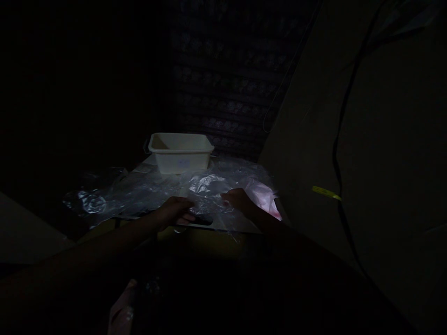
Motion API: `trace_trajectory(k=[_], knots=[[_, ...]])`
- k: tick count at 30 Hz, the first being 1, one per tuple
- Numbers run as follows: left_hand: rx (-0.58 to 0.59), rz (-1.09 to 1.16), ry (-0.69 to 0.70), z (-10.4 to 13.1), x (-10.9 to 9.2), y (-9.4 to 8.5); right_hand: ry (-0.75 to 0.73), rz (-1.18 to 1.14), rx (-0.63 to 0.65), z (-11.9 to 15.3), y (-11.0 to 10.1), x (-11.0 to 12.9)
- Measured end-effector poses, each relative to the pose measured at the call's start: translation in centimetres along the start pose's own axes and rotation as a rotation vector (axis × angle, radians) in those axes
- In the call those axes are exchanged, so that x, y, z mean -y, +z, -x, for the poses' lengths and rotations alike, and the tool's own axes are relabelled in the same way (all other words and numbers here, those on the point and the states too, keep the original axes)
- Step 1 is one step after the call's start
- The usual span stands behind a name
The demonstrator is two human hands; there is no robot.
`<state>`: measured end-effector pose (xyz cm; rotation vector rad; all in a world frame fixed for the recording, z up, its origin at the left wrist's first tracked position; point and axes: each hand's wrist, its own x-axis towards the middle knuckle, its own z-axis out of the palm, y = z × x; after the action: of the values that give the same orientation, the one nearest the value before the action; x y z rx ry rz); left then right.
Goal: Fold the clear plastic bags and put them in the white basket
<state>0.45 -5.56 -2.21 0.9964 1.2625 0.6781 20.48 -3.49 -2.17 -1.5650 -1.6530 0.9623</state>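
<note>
A clear plastic bag (pixel 207 186) is stretched between my two hands over the near part of a table (pixel 246 226). My left hand (pixel 176 211) pinches its left side, with thumb and fingers closed. On the right side my right hand (pixel 239 200) grips the film, its fingertips partly hidden. Just below the left fingers lies a dark flat object (pixel 202 220) whose kind I cannot make out. More loose clear plastic (pixel 150 188) spreads over the table to the left.
A white plastic tub (pixel 183 160) stands at the back of the table. Pinkish-white plastic (pixel 263 197) lies at the right edge. Beside the right wall runs a dark cable (pixel 335 158) with a yellow tag (pixel 325 192). The surroundings are very dark.
</note>
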Motion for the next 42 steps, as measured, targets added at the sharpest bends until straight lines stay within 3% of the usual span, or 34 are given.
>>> trace_trajectory(k=[5, 12, 16, 18, 22, 24, 30, 33, 42], knots=[[-0.079, 0.074, 0.024, 0.3, -0.1, -0.3, 0.131, -0.111, 0.094, 0.6, -0.7, 0.0], [-0.101, 0.069, 0.051, 0.4, 0.9, -0.4, 0.091, -0.187, 0.131, 1.1, -0.8, -1.4], [-0.133, 0.078, 0.079, 0.1, 1.1, -0.2, 0.048, -0.1, 0.106, 0.8, -0.6, -1.4], [-0.15, 0.088, 0.104, 0.0, 1.1, -0.1, 0.003, 0.025, 0.056, 0.7, -0.5, -1.2], [-0.173, 0.058, 0.189, 0.2, 1.2, -0.1, -0.151, 0.45, -0.214, 1.7, -0.9, -0.4], [-0.177, -0.034, 0.229, 0.4, 1.1, -0.2, -0.295, 0.652, -0.27, 2.8, -1.0, 0.1], [-0.173, -0.634, 0.489, 0.4, 1.3, -1.4, -0.583, 1.005, 0.053, 5.1, -0.3, 1.0], [-0.155, -0.882, 0.611, 0.1, 1.4, -1.9, -0.622, 1.092, 0.129, 5.1, 0.1, 1.0], [-0.027, -1.378, 0.734, 0.4, 1.1, -1.8, -0.633, 1.221, 0.126, 4.6, 0.1, 0.7]])
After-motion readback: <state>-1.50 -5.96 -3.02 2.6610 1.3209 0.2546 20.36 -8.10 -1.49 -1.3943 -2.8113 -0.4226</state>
